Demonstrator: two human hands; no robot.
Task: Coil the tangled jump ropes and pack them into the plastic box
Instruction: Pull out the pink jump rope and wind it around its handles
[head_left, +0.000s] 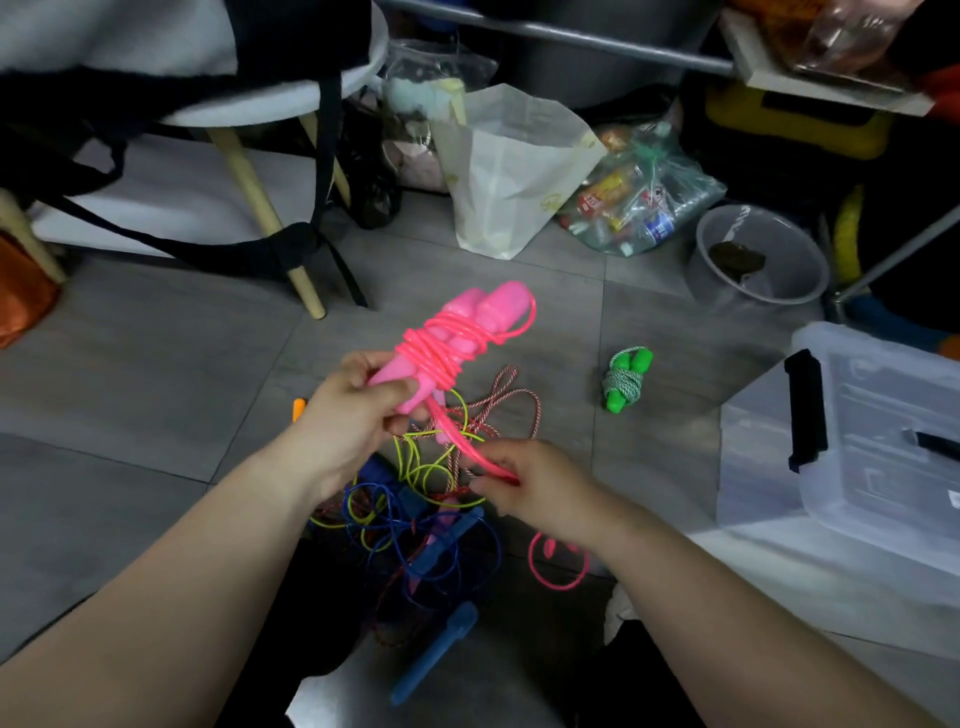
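Left hand gripped pink handles at lower ends, above floor. Pink cord wound round them in several turns. Right hand pinched cord's loose tail, stretched between hands. Tangle of blue, yellow and striped ropes lay on floor beneath hands. Coiled green rope lay apart. Box stood by floor's right edge, lid on.

Risks:
- Tail likely ran into tangle, so pulling could snag other ropes.
- Slack could let turns slide off handles.
- Closed lid would block packing.
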